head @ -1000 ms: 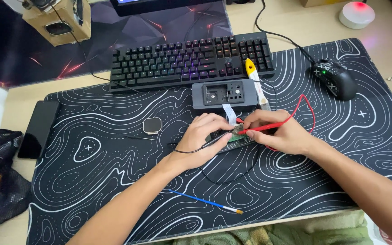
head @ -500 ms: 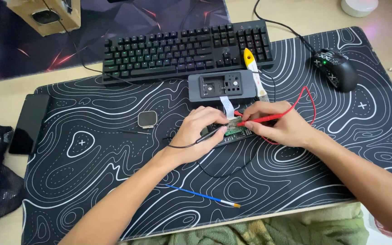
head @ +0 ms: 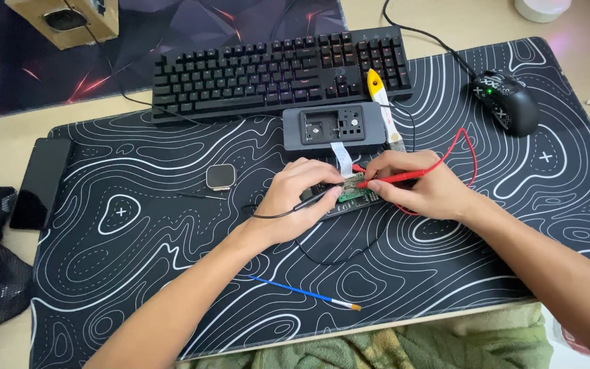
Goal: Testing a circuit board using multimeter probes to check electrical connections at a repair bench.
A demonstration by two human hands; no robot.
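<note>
On a black desk mat (head: 138, 287) with white contour lines, the left hand (head: 295, 198) pinches a black test probe (head: 319, 198) and the right hand (head: 421, 188) pinches a red test probe (head: 390, 180); both tips meet over a small green circuit board (head: 355, 188) lying near the mat's middle, just below a grey box-shaped device (head: 334, 127) joined to it by a white ribbon cable (head: 342, 158). The red lead (head: 469, 154) loops to the right. Open mat lies to the left and near the front edge, where only a thin blue brush (head: 302, 292) rests. A small square watch body (head: 219, 177) sits left of the hands. A black keyboard (head: 274, 72) lines the mat's far edge, a black mouse (head: 507, 102) the right corner.
</note>
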